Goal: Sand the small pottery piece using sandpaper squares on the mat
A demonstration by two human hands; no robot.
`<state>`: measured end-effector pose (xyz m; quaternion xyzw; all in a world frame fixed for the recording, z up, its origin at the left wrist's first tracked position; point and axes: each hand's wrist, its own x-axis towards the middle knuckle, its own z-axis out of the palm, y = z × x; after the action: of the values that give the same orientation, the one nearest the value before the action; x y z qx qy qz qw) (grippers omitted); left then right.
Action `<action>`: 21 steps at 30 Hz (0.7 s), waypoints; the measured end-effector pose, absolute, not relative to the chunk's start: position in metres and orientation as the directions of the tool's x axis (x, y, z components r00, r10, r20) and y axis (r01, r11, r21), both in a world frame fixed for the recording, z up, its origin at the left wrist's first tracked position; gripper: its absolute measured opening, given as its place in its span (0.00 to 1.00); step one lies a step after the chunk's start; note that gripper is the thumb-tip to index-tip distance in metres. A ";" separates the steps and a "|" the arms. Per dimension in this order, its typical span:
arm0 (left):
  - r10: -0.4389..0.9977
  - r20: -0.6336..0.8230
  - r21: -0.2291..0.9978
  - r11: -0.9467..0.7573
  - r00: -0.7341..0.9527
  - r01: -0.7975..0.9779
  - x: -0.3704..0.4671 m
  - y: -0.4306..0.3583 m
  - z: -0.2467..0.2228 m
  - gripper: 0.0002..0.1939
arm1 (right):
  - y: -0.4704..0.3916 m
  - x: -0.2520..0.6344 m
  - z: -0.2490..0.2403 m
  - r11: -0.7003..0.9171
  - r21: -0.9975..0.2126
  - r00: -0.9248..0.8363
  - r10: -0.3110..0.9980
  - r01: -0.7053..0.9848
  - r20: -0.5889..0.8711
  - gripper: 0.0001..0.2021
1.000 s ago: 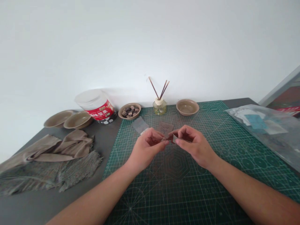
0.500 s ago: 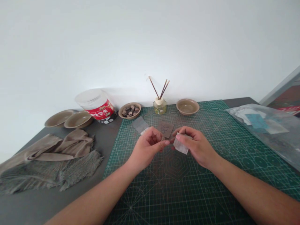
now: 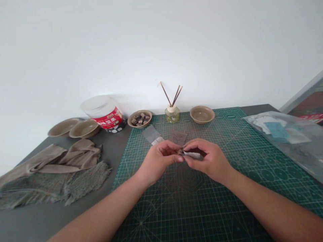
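Note:
My left hand (image 3: pixel 158 160) is closed in a pinch, thumb against fingers, on a small brown piece (image 3: pixel 180 152) mostly hidden by the fingertips. Touching it from the other side, my right hand (image 3: pixel 210 157) grips a thin, whitish, crinkled sheet or small bag (image 3: pixel 193 155), seen nearly edge-on. Both hands meet above the green cutting mat (image 3: pixel 161 208). Just beyond them lie a brown square card (image 3: pixel 178 136) with dark markings and a flat clear plastic sleeve (image 3: pixel 150 132) with a white patch at its near end.
At the back stand a bowl of small brown blocks (image 3: pixel 140 119), a reed diffuser (image 3: pixel 172 115) and another bowl (image 3: pixel 202 114). To the left are a red-labelled jar (image 3: pixel 107 119), two bowls (image 3: pixel 63 127) and crumpled cloths (image 3: pixel 73 164). A large plastic bag (image 3: pixel 282 134) lies right.
My hands have come together. The whitish sheet in my right hand has turned from facing me to nearly edge-on, and a brown piece now shows between the fingertips.

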<state>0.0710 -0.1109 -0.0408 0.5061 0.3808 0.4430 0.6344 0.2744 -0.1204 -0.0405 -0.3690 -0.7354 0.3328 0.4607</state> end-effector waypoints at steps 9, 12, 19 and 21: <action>0.937 -0.011 0.992 0.053 0.348 -0.112 0.070 -0.110 -0.040 0.10 | -0.122 0.271 -0.040 0.503 -0.770 -0.346 0.856 0.391 0.384 0.09; 0.928 -0.001 0.996 0.032 0.373 -0.078 0.071 -0.110 -0.040 0.11 | -0.125 0.269 -0.040 0.492 -0.764 -0.345 0.863 0.417 0.368 0.10; 0.925 0.010 1.000 -0.012 0.380 0.002 0.070 -0.111 -0.041 0.10 | -0.125 0.269 -0.039 0.487 -0.756 -0.325 0.869 0.438 0.372 0.12; 0.929 0.007 1.000 -0.013 0.370 0.014 0.071 -0.111 -0.041 0.11 | -0.124 0.270 -0.038 0.480 -0.763 -0.316 0.874 0.433 0.370 0.11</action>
<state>0.0707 -0.1105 -0.0409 0.5921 0.3983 0.3952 0.5785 0.2697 -0.1244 -0.0377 -0.4282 -0.7626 0.2770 0.3980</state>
